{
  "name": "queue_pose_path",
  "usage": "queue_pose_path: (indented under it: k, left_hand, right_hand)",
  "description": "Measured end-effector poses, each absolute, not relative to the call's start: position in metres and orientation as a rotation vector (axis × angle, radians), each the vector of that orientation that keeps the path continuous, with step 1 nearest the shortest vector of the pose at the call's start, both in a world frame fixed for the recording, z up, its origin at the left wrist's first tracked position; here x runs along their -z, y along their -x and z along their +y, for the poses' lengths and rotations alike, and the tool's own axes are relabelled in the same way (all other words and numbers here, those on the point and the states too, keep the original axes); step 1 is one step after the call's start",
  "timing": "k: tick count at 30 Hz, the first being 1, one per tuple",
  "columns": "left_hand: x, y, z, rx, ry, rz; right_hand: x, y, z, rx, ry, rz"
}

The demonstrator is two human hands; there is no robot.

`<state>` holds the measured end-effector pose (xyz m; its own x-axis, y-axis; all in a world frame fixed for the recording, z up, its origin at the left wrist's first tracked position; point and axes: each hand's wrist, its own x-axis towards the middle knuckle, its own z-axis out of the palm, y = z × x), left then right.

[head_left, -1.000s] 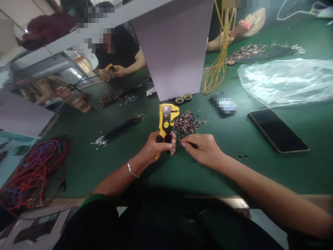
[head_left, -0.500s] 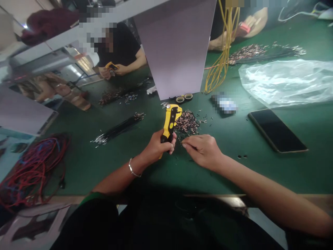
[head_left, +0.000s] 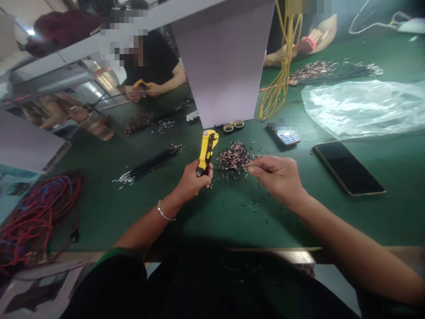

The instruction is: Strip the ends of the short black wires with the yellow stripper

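Observation:
My left hand (head_left: 195, 180) is wrapped round the black lower part of a yellow-and-black wire stripper (head_left: 206, 153), whose head points away from me. To its right on the green table lies a heap of short black wire pieces with copper ends (head_left: 234, 156). At the heap's right edge my right hand (head_left: 277, 177) is closed in a pinch, thumb against forefinger. Whatever is between those fingertips is too small to make out. Left of the stripper rests a bundle of black wires (head_left: 149, 165) with bare ends.
Two tape rolls (head_left: 233, 127) sit by a pale upright panel (head_left: 229, 71). On the right are a phone (head_left: 348, 168), a calculator (head_left: 286, 135) and a clear plastic bag (head_left: 365, 108). Red and blue cables (head_left: 43, 212) pile at left. Co-workers sit across the table.
My left hand has moved left with the wire stripper, away from the heap. The right hand has shifted right and slightly up. Loose black bits now show on the table between them.

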<state>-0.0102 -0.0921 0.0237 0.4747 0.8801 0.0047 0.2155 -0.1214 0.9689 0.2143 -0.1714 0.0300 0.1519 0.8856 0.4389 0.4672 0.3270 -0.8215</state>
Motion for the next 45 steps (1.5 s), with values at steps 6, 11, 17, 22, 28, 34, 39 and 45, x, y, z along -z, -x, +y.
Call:
queue_pose_path:
  k: [6, 11, 17, 22, 28, 34, 39, 45]
  left_hand:
    - [-0.028, 0.013, -0.088, -0.747, -1.492, 0.808]
    - [-0.027, 0.013, -0.093, -0.618, -1.224, 0.616]
    - [-0.027, 0.008, -0.098, -0.506, -1.17, 0.494]
    - [-0.026, 0.008, -0.099, -0.512, -1.157, 0.496]
    - [-0.027, 0.006, -0.104, -0.524, -1.158, 0.481]
    - [-0.027, 0.004, -0.111, -0.463, -1.177, 0.486]
    - [-0.025, 0.004, -0.111, -0.45, -1.202, 0.459]
    - [-0.026, 0.005, -0.111, -0.442, -1.198, 0.485]
  right_hand:
    - [-0.018, -0.214, -0.159, -0.555, 1.364, -1.286]
    - [-0.019, -0.212, -0.159, -0.691, 1.332, -1.146]
    - [-0.026, -0.216, -0.162, -0.642, 1.35, -1.124]
    - [-0.024, -0.217, -0.163, -0.501, 1.372, -1.185]
    - [-0.021, -0.211, -0.165, -0.227, 1.394, -1.393]
    - [-0.023, -0.2, -0.174, -0.042, 1.303, -1.601]
    - [-0.025, -0.196, -0.179, 0.025, 1.224, -1.696]
    - [-0.023, -0.195, -0.18, -0.007, 1.212, -1.733]
